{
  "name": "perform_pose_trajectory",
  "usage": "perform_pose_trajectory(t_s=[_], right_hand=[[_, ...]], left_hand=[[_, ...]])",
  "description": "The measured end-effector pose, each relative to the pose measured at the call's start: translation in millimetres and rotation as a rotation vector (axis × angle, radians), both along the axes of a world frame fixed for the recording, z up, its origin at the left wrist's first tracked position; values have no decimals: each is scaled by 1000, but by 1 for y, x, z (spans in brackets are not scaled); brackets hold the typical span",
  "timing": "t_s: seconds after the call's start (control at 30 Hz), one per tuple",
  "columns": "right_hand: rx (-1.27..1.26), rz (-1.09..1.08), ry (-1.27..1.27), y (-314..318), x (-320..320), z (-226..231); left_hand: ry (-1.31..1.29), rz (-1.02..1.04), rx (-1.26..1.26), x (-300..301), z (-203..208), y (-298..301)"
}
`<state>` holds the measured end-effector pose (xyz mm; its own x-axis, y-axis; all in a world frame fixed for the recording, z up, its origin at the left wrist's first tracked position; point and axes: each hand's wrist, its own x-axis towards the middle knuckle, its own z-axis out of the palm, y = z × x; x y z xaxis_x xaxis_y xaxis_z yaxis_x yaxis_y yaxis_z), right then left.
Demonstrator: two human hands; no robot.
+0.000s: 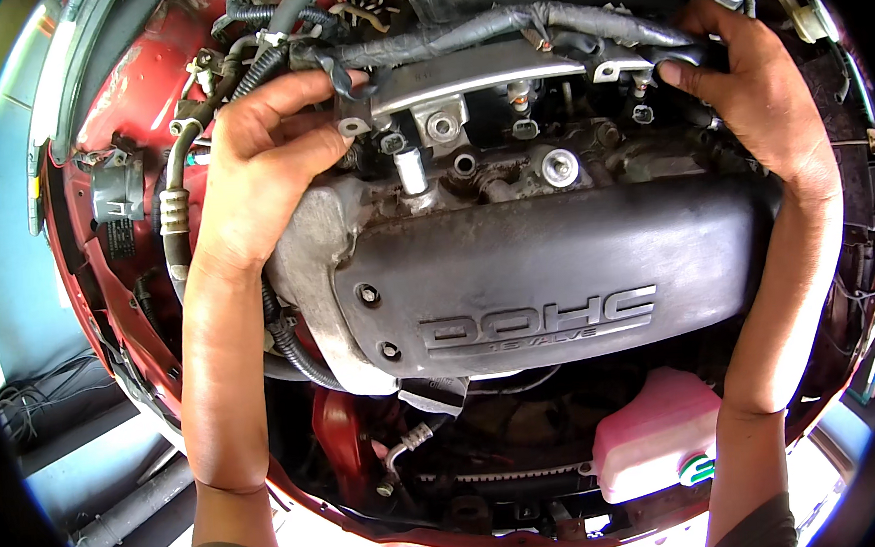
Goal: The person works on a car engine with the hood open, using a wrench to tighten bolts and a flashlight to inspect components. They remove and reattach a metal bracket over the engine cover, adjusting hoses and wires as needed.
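A silver fuel rail (476, 83) lies across the back of the engine, with several injectors (523, 118) hanging below it. The thumb and fingers of my left hand (250, 160) close around its left end, by a small bracket with a hole. At the opposite end my right hand (762, 98) grips with the thumb in front and the fingers behind, partly hidden. A grey taped wiring harness (483, 32) runs just above the rail. Under the rail's left part stands a shiny metal post (411, 171); a round metal fitting (559, 167) sits farther right.
The black engine cover (557, 256) fills the middle, between my forearms. A pink coolant reservoir (658, 435) with a green cap is at the near right. A metal hose line (175, 209) runs beside my left forearm. Red bodywork (136, 91) surrounds the bay.
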<state>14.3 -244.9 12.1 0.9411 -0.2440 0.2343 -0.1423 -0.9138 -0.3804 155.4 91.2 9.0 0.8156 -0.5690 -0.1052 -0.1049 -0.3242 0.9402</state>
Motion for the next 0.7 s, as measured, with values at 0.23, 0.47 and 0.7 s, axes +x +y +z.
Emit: perform_pose_trajectory(t_s=[0.23, 0.47, 0.7], right_hand=[[115, 21, 1, 5, 3, 5], [-10, 73, -128, 3, 4, 0], [-190, 62, -162, 10, 8, 0]], left_hand=[[10, -35, -3, 1, -4, 5], [-61, 20, -112, 1, -16, 7], [-326, 38, -61, 9, -26, 6]])
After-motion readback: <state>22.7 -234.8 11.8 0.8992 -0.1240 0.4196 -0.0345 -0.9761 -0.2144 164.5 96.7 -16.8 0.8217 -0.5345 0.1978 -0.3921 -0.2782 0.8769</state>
